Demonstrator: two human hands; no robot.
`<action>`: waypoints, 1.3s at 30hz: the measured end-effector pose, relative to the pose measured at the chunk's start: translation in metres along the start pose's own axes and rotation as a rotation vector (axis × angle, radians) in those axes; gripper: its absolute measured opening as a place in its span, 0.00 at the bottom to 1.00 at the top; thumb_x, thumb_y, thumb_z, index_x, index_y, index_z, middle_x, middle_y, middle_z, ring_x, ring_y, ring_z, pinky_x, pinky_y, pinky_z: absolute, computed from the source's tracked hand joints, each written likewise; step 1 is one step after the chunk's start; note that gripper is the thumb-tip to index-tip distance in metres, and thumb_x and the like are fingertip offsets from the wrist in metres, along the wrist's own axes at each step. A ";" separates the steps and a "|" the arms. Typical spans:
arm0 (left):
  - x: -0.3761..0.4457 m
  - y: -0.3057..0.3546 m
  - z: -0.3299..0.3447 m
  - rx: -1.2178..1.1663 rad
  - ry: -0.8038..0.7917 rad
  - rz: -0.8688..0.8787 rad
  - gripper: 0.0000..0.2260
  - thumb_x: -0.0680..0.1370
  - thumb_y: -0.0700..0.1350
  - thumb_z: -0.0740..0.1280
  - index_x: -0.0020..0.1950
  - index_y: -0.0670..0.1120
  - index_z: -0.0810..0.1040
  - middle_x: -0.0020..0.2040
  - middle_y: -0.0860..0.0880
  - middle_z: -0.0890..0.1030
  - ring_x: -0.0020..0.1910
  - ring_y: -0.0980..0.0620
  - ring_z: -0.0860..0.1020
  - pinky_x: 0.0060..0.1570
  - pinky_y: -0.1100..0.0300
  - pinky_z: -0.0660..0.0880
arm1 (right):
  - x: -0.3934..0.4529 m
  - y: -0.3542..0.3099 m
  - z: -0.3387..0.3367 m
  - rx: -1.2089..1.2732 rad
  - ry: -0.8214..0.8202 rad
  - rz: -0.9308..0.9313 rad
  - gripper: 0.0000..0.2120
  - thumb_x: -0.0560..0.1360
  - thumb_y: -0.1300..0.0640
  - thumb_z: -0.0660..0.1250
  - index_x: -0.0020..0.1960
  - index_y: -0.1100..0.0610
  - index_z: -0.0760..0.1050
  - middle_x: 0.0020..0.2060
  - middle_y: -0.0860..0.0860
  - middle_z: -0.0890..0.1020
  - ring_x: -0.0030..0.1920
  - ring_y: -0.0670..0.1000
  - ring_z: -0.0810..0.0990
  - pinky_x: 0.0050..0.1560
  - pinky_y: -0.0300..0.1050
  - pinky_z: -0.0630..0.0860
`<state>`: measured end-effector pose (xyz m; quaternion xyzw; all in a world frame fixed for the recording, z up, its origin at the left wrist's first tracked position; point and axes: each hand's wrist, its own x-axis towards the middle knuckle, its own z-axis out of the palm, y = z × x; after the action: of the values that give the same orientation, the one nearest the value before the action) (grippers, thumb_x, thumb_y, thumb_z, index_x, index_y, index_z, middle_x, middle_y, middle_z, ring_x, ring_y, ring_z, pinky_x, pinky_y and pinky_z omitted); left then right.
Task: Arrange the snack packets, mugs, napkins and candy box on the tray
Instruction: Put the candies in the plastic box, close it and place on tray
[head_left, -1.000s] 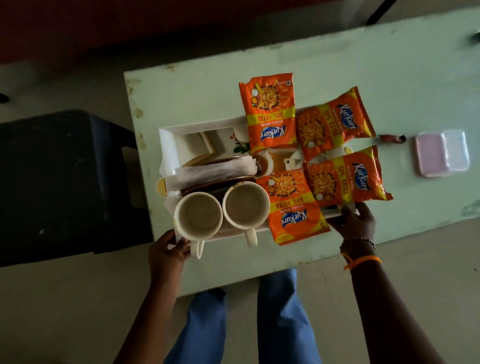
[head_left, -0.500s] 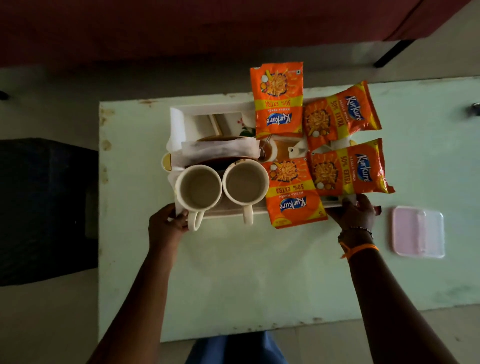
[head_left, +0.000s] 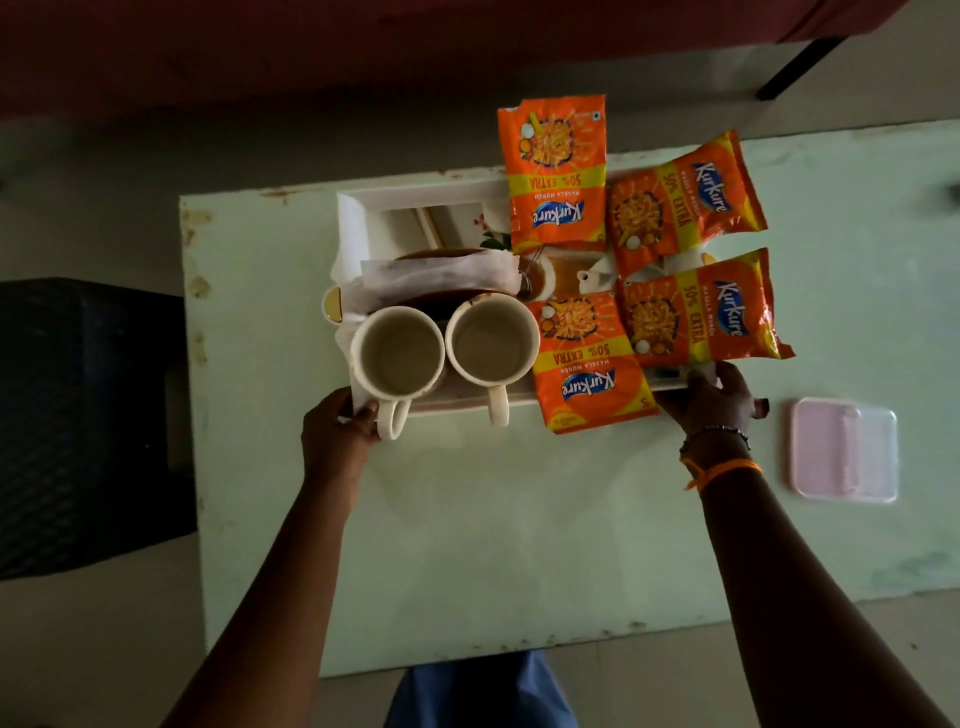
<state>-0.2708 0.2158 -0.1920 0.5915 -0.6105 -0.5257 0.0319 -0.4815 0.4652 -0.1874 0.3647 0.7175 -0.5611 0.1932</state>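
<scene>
A white tray lies over the far part of the pale green table. Two cream mugs, one left and one right, stand at its near edge, handles pointing toward me. White napkins lie behind them over a dark box. Several orange snack packets fill the right half, one overhanging the far edge and one overhanging the near edge. My left hand grips the tray's near left corner. My right hand grips the near right corner.
A pink and white lidded plastic box sits on the table right of my right hand. A dark stool or crate stands left of the table. A dark red surface runs beyond the table's far edge.
The tray with both hands on it has shifted toward the table's far edge; the top packet now hangs past that edge. The view has come closer.
</scene>
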 end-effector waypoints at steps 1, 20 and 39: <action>-0.001 0.001 0.001 -0.017 -0.009 -0.014 0.07 0.72 0.33 0.67 0.49 0.32 0.76 0.43 0.40 0.77 0.37 0.47 0.74 0.42 0.54 0.76 | -0.002 0.000 0.000 0.012 -0.003 0.011 0.18 0.77 0.67 0.57 0.66 0.60 0.66 0.64 0.63 0.73 0.61 0.64 0.75 0.49 0.58 0.77; -0.210 0.002 0.113 -0.082 -0.666 -0.408 0.10 0.79 0.35 0.55 0.54 0.37 0.75 0.37 0.46 0.73 0.36 0.50 0.75 0.43 0.60 0.73 | -0.012 -0.008 -0.140 -0.724 0.312 -0.643 0.13 0.71 0.59 0.65 0.55 0.56 0.75 0.51 0.58 0.81 0.55 0.61 0.72 0.49 0.41 0.64; -0.262 0.075 0.299 -0.372 -0.742 -0.267 0.25 0.72 0.54 0.64 0.66 0.46 0.69 0.59 0.42 0.78 0.60 0.44 0.76 0.60 0.52 0.75 | 0.025 -0.029 -0.242 -0.214 -0.423 -0.167 0.16 0.67 0.54 0.74 0.46 0.51 0.67 0.54 0.59 0.71 0.52 0.55 0.76 0.50 0.48 0.75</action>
<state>-0.4415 0.5758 -0.1215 0.4205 -0.3935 -0.8033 -0.1519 -0.4878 0.6988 -0.1136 0.1564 0.7440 -0.5598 0.3295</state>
